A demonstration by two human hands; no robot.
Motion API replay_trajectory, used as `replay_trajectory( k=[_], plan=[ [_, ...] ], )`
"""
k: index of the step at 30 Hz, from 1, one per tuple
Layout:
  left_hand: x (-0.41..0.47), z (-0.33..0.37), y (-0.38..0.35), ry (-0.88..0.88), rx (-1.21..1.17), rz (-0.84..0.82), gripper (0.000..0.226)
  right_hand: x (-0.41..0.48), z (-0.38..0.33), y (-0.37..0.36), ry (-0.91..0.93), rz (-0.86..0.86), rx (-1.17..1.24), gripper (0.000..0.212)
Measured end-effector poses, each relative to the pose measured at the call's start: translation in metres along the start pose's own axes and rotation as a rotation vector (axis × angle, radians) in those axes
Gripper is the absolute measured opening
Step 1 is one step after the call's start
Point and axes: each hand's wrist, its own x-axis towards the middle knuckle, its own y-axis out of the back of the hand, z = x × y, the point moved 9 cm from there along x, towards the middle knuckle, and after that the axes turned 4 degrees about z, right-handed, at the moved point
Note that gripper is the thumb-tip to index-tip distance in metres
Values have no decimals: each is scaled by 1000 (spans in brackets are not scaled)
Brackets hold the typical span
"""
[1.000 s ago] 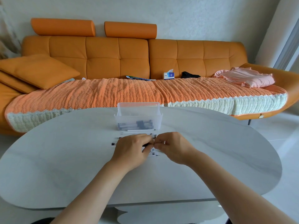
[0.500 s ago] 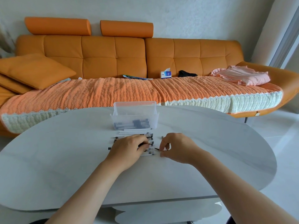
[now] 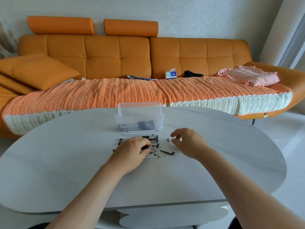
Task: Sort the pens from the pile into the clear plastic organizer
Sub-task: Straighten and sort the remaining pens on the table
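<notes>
From the head view, a pale oval desk (image 3: pixel 66 162) fills the lower half of the frame, with both forearms reaching in from the bottom edge. The clear plastic organizer (image 3: pixel 125 119) stands at the far middle of the desk, upright, with several dark-capped pens lying flat in its bottom. Just in front of it a thin white stick (image 3: pixel 140 131) lies crosswise, touching or nearly touching the organizer's base.

The pile of pens (image 3: pixel 154 144) lies nearer the person, a row of clear barrels with black ends, roughly parallel. The left hand (image 3: pixel 132 152) rests on the left part of this pile – its fingers curl down and grip a dark pen (image 3: pixel 146 147) against the others.

The right hand (image 3: pixel 188 142) hovers just over the desk to the right of the pile, fingers loosely bent, thumb and forefinger apart, holding nothing. A small metal tip (image 3: pixel 168 139) lies on the desk just beside its fingertips. A thin black refill (image 3: pixel 166 152) with a hooked end lies on the desk between the two hands – apart from both.

Behind the desk stands an orange sofa (image 3: pixel 102 55) under a knitted orange throw (image 3: pixel 99 95). On it lie a cushion (image 3: pixel 36 70), a tissue box (image 3: pixel 171 75) and a folded pink cloth (image 3: pixel 250 76).
</notes>
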Motion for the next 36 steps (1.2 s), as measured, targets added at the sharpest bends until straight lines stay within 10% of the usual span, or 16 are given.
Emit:
replay_trajectory(
  k=[36],
  plan=[
    [0, 4, 7, -20, -99, 23, 10, -19, -66, -12, 239, -53, 364, 11]
  ],
)
